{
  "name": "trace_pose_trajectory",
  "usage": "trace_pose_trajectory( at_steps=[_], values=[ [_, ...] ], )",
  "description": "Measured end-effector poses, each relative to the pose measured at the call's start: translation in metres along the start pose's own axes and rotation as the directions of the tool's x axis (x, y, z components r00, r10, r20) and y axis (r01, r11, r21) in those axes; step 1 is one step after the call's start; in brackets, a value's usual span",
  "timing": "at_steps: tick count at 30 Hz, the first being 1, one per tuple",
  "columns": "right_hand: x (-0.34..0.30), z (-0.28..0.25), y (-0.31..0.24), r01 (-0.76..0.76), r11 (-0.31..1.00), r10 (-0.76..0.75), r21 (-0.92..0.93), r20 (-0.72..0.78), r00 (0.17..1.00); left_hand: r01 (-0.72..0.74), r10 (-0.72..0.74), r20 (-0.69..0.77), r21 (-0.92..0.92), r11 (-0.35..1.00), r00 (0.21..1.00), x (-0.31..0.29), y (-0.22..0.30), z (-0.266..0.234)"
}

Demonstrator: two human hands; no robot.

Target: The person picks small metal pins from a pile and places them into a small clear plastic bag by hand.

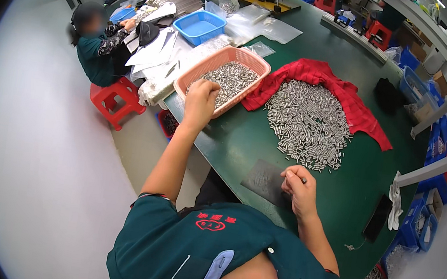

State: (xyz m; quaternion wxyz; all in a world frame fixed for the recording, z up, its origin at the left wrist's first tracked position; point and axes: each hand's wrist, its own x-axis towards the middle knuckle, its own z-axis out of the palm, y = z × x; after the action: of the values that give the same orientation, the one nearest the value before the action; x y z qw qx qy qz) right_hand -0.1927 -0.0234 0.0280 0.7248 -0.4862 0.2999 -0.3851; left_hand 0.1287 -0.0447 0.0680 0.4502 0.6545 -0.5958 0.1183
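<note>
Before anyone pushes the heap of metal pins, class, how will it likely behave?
The heap of metal pins would probably spread rather than move as one block, since its pieces lie loose. Individual pieces may roll, being short and roughly cylindrical. They might also slide on the green tabletop, which looks smooth and slightly shiny.

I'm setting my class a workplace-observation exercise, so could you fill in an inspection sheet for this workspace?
Surface: green tabletop, with a dark mat near its edge.
Job's things: small metal pieces heaped, bordered by red cloth; more in a pink basket.
Clutter: blue tray, papers, plastic bags.
Hands: left hand at the basket, grip unclear; right hand curled near the mat, contents unclear.
Cables: nothing clearly seen.
Surroundings: seated person, red stool.
</note>
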Motion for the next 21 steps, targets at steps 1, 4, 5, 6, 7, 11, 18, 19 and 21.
trace_pose_trajectory(
  at_steps=[1,4,5,6,7,11,18,19,21],
  values=[
    [0.001,-0.002,0.001,-0.002,1.0,0.002,0.007,-0.001,1.0,-0.002,0.002,0.006,0.004,1.0,1.0,0.001,-0.003,0.004],
    [0.004,-0.006,0.007,0.013,0.993,-0.01,0.118,-0.026,1.0,0.092,-0.091,-0.037,0.031,0.995,0.995,-0.002,0.003,0.02],
    [0.007,-0.007,0.005,0.02,0.992,-0.016,0.126,-0.034,0.999,0.084,-0.083,0.028,-0.056,0.995,0.996,-0.006,0.011,0.029],
    [0.007,-0.007,0.003,0.02,0.991,-0.013,0.134,-0.049,0.999,0.089,-0.075,0.1,-0.145,0.985,0.992,-0.011,0.021,0.038],
    [0.007,-0.006,0.001,0.024,0.993,-0.017,0.119,-0.06,0.998,0.133,-0.086,0.218,-0.212,0.968,0.972,-0.017,0.029,0.044],
    [0.006,-0.005,-0.004,-0.012,1.0,0.012,-0.005,-0.043,0.999,0.166,0.012,0.494,-0.314,0.935,0.87,-0.044,0.051,0.073],
    [0.004,-0.007,-0.001,-0.001,0.996,-0.001,-0.086,-0.027,1.0,0.1,0.145,0.61,-0.35,0.931,0.779,-0.061,0.073,0.1],
    [0.003,-0.007,-0.001,-0.007,0.997,0.004,-0.08,-0.035,0.999,0.104,0.146,0.618,-0.349,0.931,0.772,-0.063,0.074,0.103],
    [0.002,-0.008,-0.001,-0.018,0.997,0.016,-0.072,-0.031,0.999,-0.02,0.227,0.558,-0.352,0.936,0.798,-0.065,0.075,0.107]
  ],
)
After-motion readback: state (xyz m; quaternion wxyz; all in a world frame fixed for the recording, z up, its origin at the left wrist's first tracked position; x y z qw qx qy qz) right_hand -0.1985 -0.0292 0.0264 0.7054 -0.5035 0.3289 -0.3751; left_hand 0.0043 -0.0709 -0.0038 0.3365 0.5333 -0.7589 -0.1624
